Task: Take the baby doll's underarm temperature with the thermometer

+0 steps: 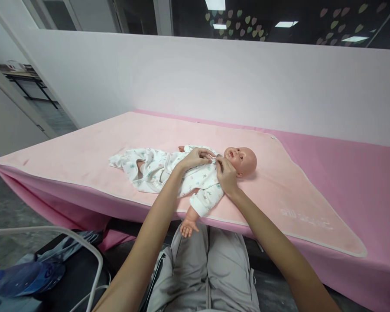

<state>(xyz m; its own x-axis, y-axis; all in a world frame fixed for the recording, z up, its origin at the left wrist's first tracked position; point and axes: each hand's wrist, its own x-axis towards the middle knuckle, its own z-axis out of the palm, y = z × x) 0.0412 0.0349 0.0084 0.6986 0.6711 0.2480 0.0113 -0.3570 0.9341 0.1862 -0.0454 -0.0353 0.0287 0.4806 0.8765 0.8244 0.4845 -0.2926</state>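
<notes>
A baby doll (pixel 243 159) lies on its back on a light pink blanket (pixel 94 151), head to the right. It wears a white printed romper (pixel 156 169). One doll arm (pixel 190 223) hangs over the near edge of the table. My left hand (pixel 195 157) pinches the romper's fabric at the doll's chest near the neck. My right hand (pixel 225 175) is closed on the collar of the romper just below the doll's chin. The two hands almost touch.
The blanket lies over a darker pink tablecloth (pixel 360 182) on a long table against a white partition wall (pixel 214 78). My grey-trousered lap (pixel 211 268) is below the table edge. A white cable (pixel 91 249) and a blue plastic bag (pixel 26 277) lie on a dark surface at lower left.
</notes>
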